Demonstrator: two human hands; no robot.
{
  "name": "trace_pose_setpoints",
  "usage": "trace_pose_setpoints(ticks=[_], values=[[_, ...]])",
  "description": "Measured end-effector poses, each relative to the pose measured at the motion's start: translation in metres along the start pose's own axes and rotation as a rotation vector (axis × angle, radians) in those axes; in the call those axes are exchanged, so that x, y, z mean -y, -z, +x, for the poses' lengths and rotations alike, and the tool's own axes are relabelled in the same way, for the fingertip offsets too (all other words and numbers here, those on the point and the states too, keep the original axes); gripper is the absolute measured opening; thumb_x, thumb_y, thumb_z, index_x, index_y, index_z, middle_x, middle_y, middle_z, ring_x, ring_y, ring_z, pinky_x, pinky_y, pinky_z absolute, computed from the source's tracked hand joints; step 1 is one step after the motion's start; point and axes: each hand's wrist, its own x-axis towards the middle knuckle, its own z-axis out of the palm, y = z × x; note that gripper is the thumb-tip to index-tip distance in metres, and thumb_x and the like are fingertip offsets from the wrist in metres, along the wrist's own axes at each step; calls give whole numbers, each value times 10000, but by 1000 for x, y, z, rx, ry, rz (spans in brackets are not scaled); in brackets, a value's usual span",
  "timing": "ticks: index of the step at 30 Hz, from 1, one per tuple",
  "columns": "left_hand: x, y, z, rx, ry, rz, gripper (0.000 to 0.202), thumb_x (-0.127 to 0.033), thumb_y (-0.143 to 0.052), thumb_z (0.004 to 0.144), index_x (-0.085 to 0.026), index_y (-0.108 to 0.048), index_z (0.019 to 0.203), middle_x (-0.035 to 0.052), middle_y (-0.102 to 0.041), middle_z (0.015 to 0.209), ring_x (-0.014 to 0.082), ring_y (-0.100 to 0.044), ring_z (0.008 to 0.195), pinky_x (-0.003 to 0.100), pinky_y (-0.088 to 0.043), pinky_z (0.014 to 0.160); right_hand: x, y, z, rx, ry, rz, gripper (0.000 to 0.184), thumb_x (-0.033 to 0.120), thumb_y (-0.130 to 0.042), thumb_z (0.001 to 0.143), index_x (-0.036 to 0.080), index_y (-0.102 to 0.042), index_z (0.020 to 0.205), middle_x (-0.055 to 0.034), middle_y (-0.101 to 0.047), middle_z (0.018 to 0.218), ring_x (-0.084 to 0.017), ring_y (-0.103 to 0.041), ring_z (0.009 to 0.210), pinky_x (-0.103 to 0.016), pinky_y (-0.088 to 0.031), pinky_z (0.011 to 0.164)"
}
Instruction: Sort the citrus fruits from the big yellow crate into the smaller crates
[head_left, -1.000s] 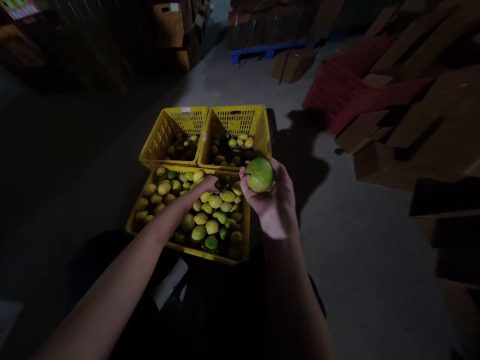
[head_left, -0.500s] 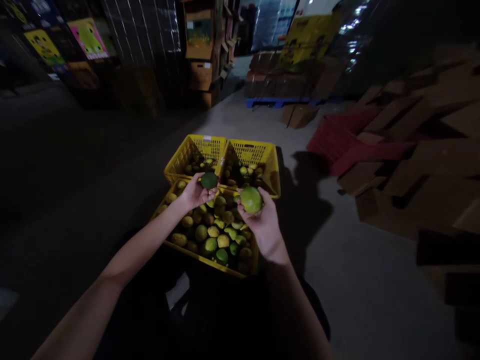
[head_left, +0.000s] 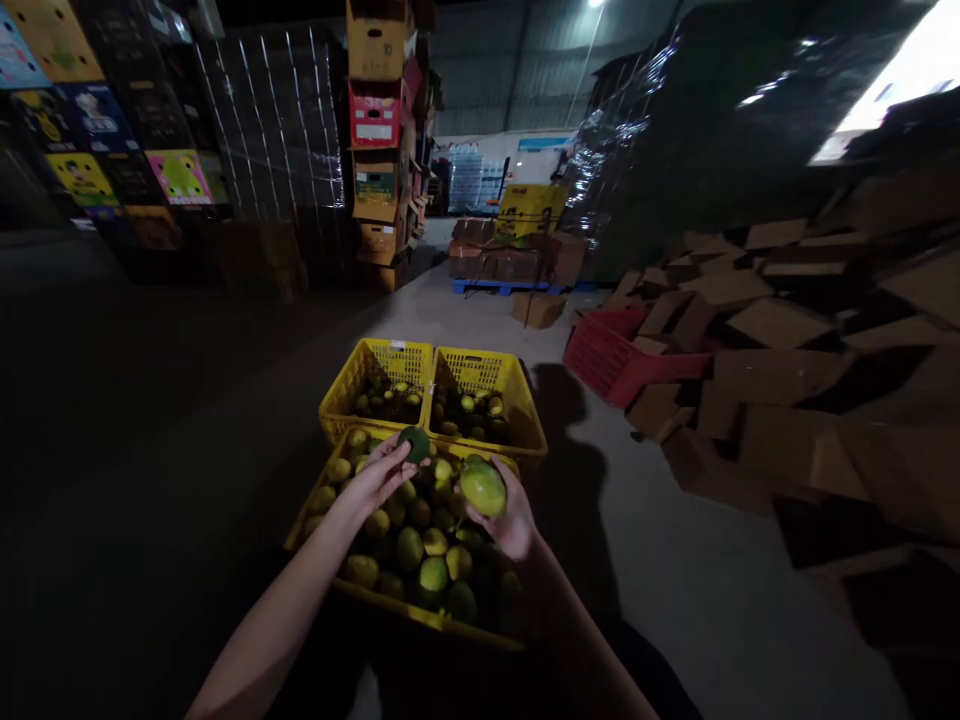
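My left hand (head_left: 375,482) is closed round a dark green fruit (head_left: 413,443), its thumb lying on top. Cupped in my right hand (head_left: 516,525) is a larger yellow-green citrus fruit (head_left: 484,488), its upper side exposed. Both hands are above a yellow plastic crate (head_left: 405,607) filled with green and yellow citrus fruit (head_left: 410,549). Just beyond it stand two more yellow crates, a left one (head_left: 341,385) and a right one (head_left: 529,412), side by side with fewer fruits low inside. Deep shadow hides part of the near crate.
Flattened and open cardboard boxes (head_left: 780,370) are heaped on the right, beside a red crate (head_left: 600,355). Farther back are a blue pallet (head_left: 499,287) with loaded boxes, a tall box stack (head_left: 377,190) and wrapped pallets (head_left: 277,130).
The view has tilted up, so crates and hands sit lower in the picture. Both hands keep their fruit; the one in my right hand now shows a more elongated, yellower side.
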Motion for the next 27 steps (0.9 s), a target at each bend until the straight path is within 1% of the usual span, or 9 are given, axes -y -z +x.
trace_pose_setpoints(ticks=[4,6,8,11,14,17,22,25,27], values=[[2,-6,0,102,-115,62,522,-320,-849,502,-197,-670,977,41,-673,921,154,-647,775,262,-495,765,-2,0,-7,6,64,57,244,437,-662,720,201,-617,762,-7,-686,695,-147,-599,548,-234,-415,430],[5,-9,-2,150,-197,71,564,-245,-865,467,-218,-680,999,37,-667,990,167,-636,860,275,-479,826,-5,-4,-8,33,107,116,230,432,-667,724,209,-629,762,-1,-695,756,-150,-612,604,-243,-441,470],[9,-12,-3,174,-254,106,577,-185,-870,439,-228,-695,987,34,-663,1020,178,-617,923,275,-465,853,-7,-8,-8,72,159,148,230,437,-653,740,207,-643,743,-3,-690,757,-153,-606,621,-241,-428,457],[13,-13,-3,204,-270,180,586,-154,-862,444,-230,-699,1002,37,-663,1020,190,-604,946,286,-458,855,-10,-15,-9,139,213,141,266,457,-640,746,192,-664,732,-16,-678,727,-146,-579,587,-241,-407,438],[15,-13,-2,223,-282,204,587,-148,-855,454,-232,-695,1013,39,-664,1012,195,-600,950,298,-453,858,-8,-18,-10,157,191,127,306,483,-635,736,180,-678,717,-23,-670,689,-134,-558,538,-244,-419,453],[14,-13,-1,229,-302,218,584,-143,-862,422,-224,-701,978,46,-666,1017,208,-594,976,310,-448,871,-5,-18,-10,151,168,116,363,531,-599,745,182,-679,681,-21,-647,625,-126,-541,496,-239,-411,439],[14,-13,0,194,-288,229,606,-193,-880,387,-209,-706,967,55,-675,1016,227,-601,973,325,-441,884,-4,-14,-6,154,152,107,386,558,-577,744,192,-671,666,-21,-635,603,-131,-523,460,-251,-401,411],[18,-11,1,156,-270,153,582,-310,-882,403,-183,-710,944,68,-691,947,235,-616,923,351,-449,875,-6,-14,-3,112,140,171,275,472,-621,743,208,-659,673,-9,-652,628,-140,-572,537,-240,-424,426],[20,-9,0,131,-230,88,565,-396,-862,443,-168,-701,934,81,-693,919,251,-621,920,376,-453,876,-8,-14,1,36,108,208,185,410,-640,744,229,-653,709,5,-672,670,-149,-609,621,-245,-477,492]])
